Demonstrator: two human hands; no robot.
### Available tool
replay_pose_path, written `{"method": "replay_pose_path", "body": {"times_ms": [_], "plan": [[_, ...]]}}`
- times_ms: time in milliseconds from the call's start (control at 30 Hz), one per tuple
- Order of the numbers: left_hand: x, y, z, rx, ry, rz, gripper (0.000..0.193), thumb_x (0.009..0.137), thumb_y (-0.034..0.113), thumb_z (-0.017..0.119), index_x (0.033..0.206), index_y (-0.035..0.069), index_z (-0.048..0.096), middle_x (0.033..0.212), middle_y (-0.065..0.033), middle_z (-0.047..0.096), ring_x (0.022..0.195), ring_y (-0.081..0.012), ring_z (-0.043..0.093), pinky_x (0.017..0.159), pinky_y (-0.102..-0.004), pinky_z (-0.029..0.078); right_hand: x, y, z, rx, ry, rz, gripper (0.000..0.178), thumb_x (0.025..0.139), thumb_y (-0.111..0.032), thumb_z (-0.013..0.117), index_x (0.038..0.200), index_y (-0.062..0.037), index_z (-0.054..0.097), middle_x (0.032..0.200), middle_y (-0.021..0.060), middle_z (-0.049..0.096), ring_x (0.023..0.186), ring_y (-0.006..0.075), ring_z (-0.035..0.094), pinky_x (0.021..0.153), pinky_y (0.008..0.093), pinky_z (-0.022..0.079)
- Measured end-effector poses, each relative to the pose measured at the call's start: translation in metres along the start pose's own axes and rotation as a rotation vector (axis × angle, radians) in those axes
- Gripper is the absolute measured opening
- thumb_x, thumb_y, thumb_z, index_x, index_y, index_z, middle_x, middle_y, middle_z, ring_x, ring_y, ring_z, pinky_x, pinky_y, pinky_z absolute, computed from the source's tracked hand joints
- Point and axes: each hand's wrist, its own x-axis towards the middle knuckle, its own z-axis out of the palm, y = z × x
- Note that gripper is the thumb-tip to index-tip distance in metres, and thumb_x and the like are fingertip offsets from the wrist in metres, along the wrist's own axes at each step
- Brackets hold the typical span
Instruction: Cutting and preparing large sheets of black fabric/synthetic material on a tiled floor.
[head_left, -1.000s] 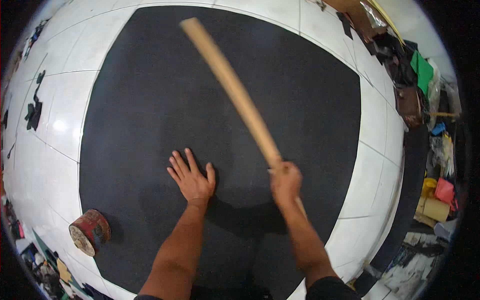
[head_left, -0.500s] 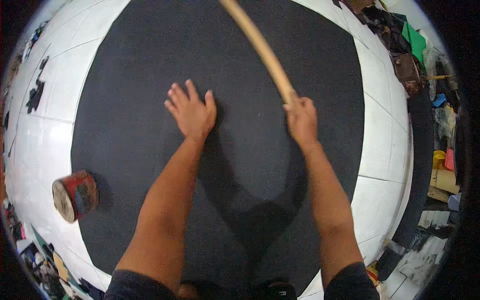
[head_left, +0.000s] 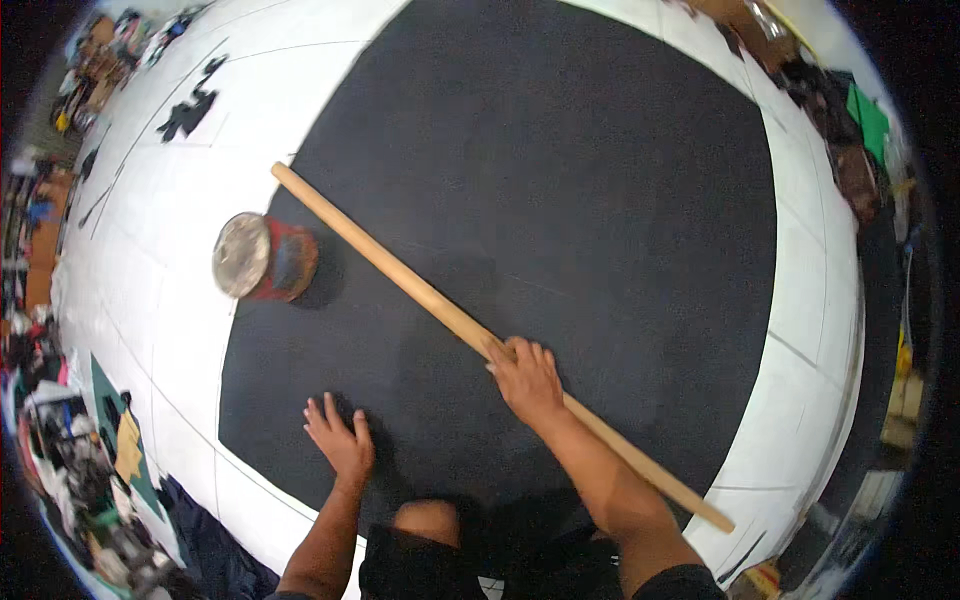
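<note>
A large sheet of black material (head_left: 560, 180) lies flat on the white tiled floor. My right hand (head_left: 527, 382) grips a long round wooden stick (head_left: 400, 273) near its middle. The stick slants across the sheet, its far end close to a red can and its near end past the sheet's lower right edge. My left hand (head_left: 340, 437) rests on the near left part of the sheet, fingers spread, holding nothing. The round red can (head_left: 290, 262) with a pale, worn lid stands on the sheet's left edge, beyond my left hand.
White floor tiles (head_left: 130, 300) surround the sheet. Dark scraps (head_left: 190, 112) lie at the far left. Piled clutter (head_left: 75, 450) lines the left side, with dark cloth (head_left: 215, 540) near it. Along the right rim are more bundles and a green piece (head_left: 868, 125).
My right hand has come nearer and left with the stick, which now slants to the left across the sheet. My left hand has drawn back toward me. The view has shifted, turning the sheet.
</note>
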Motion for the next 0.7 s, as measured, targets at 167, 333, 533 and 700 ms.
{"method": "replay_pose_path", "body": {"times_ms": [167,333,533,700], "plan": [[-0.021,-0.012,0.010,0.075,-0.157,0.032,0.074,0.092,0.037,0.056,0.151,0.003,0.027,0.157,-0.0284,0.014,0.147,-0.0429,0.009,0.118,-0.0542,0.005,-0.041,-0.005,0.003,-0.124,-0.106,0.211,0.043,0.093,-0.025,0.060,0.135,-0.0208,0.055,0.117,0.0108,0.056,0.104,0.0322,0.053,0.086,0.0461,0.042],[-0.017,-0.011,0.001,0.010,-0.132,0.034,0.078,0.090,0.046,0.053,0.150,0.002,0.029,0.156,-0.0291,0.015,0.146,-0.0437,0.013,0.118,-0.0554,0.007,-0.074,0.064,-0.029,-0.391,0.277,0.476,0.046,0.091,-0.024,0.064,0.136,-0.0204,0.055,0.114,0.0134,0.058,0.101,0.0342,0.055,0.085,0.0475,0.045],[-0.016,-0.005,0.007,0.047,-0.105,0.063,0.078,0.089,0.044,0.054,0.150,0.003,0.028,0.157,-0.0285,0.014,0.146,-0.0435,0.012,0.118,-0.0548,0.007,-0.037,0.024,-0.005,-0.264,0.219,0.526,0.048,0.090,-0.014,0.060,0.138,-0.0182,0.052,0.117,0.0127,0.056,0.106,0.0341,0.052,0.089,0.0478,0.042],[-0.021,-0.015,0.019,0.094,-0.040,0.059,0.075,0.091,0.040,0.054,0.151,0.004,0.028,0.157,-0.0283,0.014,0.146,-0.0432,0.012,0.118,-0.0553,0.007,-0.097,-0.089,0.068,-0.080,0.253,0.471,0.051,0.086,-0.011,0.063,0.136,-0.0174,0.054,0.119,0.0126,0.052,0.109,0.0354,0.047,0.092,0.0512,0.035]]}}
